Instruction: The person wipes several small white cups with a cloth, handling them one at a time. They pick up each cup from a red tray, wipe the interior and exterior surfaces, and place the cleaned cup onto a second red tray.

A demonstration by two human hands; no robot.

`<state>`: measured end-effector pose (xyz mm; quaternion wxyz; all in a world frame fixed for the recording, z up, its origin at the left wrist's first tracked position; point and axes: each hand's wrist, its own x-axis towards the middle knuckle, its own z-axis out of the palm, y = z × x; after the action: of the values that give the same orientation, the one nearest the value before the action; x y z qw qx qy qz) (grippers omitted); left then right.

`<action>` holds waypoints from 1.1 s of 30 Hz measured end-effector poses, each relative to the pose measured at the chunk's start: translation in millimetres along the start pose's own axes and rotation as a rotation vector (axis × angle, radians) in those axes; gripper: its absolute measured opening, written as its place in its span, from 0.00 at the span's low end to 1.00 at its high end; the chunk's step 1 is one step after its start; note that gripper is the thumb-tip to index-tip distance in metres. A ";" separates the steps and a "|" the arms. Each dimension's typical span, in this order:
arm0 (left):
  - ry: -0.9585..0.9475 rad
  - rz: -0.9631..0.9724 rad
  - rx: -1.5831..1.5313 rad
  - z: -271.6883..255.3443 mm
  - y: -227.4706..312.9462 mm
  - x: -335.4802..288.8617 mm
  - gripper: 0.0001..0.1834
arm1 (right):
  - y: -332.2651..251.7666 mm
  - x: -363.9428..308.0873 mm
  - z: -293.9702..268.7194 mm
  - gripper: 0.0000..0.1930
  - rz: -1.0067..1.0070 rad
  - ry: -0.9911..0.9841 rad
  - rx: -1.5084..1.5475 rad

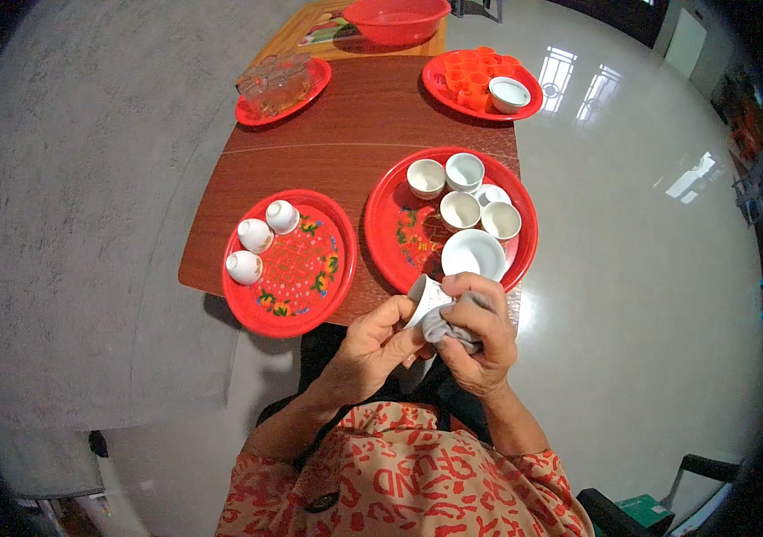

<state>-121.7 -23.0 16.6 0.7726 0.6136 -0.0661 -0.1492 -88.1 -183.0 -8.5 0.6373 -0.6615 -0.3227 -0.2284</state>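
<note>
Over the table's near edge, my left hand point(370, 349) grips a small white cup point(424, 297), tilted on its side. My right hand point(481, 338) presses a bunched grey cloth point(450, 329) against the cup's side. Just beyond is a large red tray point(379, 240) with several upright white cups point(460, 211) and a wider white bowl point(473, 255) at its near side. To the left lies a smaller red flowered tray point(292, 329), where three white cups point(255, 235) rest upside down along the left rim.
At the far left of the brown table point(345, 116), clear glasses point(276, 82) stand on a red tray. Orange cups point(475, 73) and a white bowl point(509, 93) fill another at far right. Behind sits a red basin point(397, 20). A dark chair arm point(609, 512) is at lower right.
</note>
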 end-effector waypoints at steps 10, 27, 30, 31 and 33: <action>-0.033 0.103 0.205 3.7 -1.6 -2.2 0.07 | -6.6 17.8 -7.3 0.09 0.519 -0.010 0.288; 0.002 0.137 0.405 6.1 -0.4 -6.4 0.11 | -23.3 9.2 -0.9 0.11 0.325 0.040 0.131; 0.006 0.147 0.324 10.1 -3.6 -4.9 0.10 | -15.7 10.0 -3.6 0.11 0.338 0.017 0.166; -0.017 0.144 0.352 8.3 -4.3 -4.4 0.10 | -15.1 11.7 -2.6 0.09 0.358 0.033 0.204; -0.061 0.141 0.409 2.4 -6.4 -3.3 0.10 | -14.5 12.6 -1.5 0.09 0.494 0.053 0.221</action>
<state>-126.5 -25.4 11.2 0.6384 0.7465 -0.1609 -0.0970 -89.7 -183.1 10.6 0.7502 -0.6404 -0.1578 -0.0467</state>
